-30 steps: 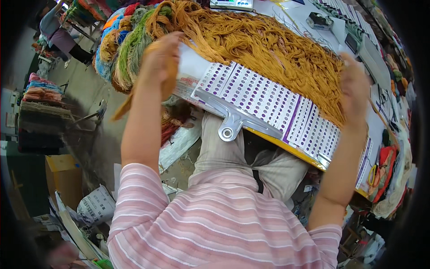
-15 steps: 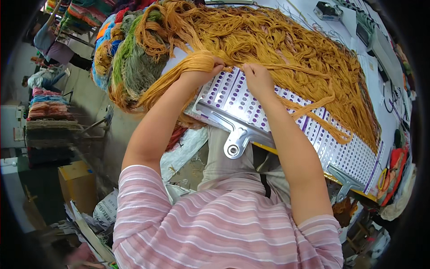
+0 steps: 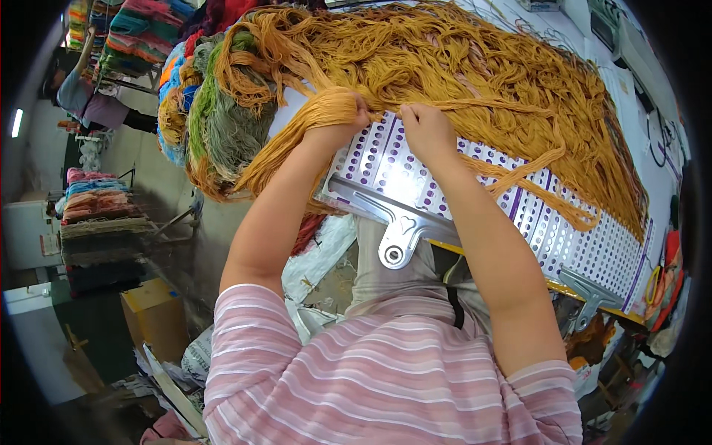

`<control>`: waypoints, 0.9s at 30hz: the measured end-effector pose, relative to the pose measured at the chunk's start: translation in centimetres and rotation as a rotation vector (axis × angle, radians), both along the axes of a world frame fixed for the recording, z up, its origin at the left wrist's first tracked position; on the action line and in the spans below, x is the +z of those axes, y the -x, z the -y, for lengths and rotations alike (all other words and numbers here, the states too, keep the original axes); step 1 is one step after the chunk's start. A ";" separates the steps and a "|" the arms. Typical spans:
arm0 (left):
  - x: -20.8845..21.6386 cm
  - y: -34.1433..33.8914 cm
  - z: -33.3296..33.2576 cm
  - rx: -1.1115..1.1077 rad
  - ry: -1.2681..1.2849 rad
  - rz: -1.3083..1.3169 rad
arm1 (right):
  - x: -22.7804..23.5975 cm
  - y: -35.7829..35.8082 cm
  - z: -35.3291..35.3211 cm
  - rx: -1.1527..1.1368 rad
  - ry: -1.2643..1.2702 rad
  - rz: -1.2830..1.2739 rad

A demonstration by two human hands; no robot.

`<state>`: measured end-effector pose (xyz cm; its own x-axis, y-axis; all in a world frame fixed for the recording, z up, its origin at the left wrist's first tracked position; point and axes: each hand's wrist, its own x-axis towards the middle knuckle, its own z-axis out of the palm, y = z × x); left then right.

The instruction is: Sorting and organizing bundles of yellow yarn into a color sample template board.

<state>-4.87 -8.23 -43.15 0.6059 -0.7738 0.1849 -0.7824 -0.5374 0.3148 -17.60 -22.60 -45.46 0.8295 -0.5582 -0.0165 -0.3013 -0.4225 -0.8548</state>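
Note:
A thick skein of golden-yellow yarn (image 3: 326, 110) loops over the back of my left hand (image 3: 361, 117), whose fingers are closed on yarn at the upper edge of a perforated board (image 3: 393, 165). Close beside it, my right hand (image 3: 429, 133) is closed in a pinch over the same edge. What its fingertips hold is too small to make out. Yellow strands (image 3: 512, 111) run off to the right just behind that hand. White with purple-ringed holes, the board lies slanting under both hands. A big metal clip (image 3: 404, 230) grips its near edge, below my right forearm.
A wide heap of golden yarn (image 3: 475, 59) covers the table beyond the board. Green-grey hanks (image 3: 241, 104) hang at its left end. A second clip (image 3: 586, 297) sits at the board's right. Yarn racks (image 3: 96, 215) and a cardboard box (image 3: 154, 315) stand leftward, with another person (image 3: 89, 100) behind.
The view has turned slightly, shifting the scene rightward in the picture. My hands keep nearly the same place at the board's edge. A second person by the left rack has mostly gone from sight.

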 end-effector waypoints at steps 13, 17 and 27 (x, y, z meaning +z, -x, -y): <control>1.9 1.5 -0.7 0.372 0.424 -0.836 | -0.6 0.3 1.2 -0.052 -0.305 0.136; 5.5 5.1 0.4 0.340 0.460 -1.258 | 1.8 2.0 2.5 -0.108 -0.392 0.128; 2.3 4.8 3.5 0.299 0.026 -0.971 | 0.1 2.6 -0.1 -0.023 0.008 0.118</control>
<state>-9.63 -11.70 -40.88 0.6710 -0.5683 -0.4761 -0.0165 -0.6535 0.7568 -20.24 -22.49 -45.37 0.8126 -0.5766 0.0848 -0.2087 -0.4237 -0.8815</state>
